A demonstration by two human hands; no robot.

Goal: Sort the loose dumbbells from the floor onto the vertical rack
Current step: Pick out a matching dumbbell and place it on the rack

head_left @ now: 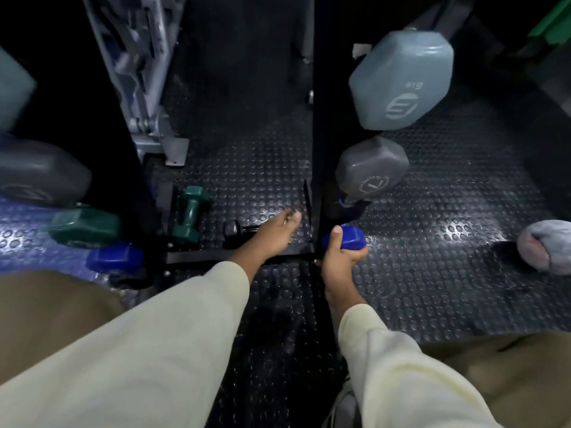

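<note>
One blue dumbbell (344, 240) is sitting clamped in your right hand (340, 261) beside the vertical rack (316, 149), while your left hand (272, 236), fingers loosely apart, is reaching toward the near floor's black dumbbell (238, 230); next, seat it in a free cradle.

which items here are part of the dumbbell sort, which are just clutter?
Job: blue dumbbell gripped by right hand; green dumbbell on floor; left hand reaching low; rack upright.
Lying about: grey cloth bundle; grey machine frame.
</note>
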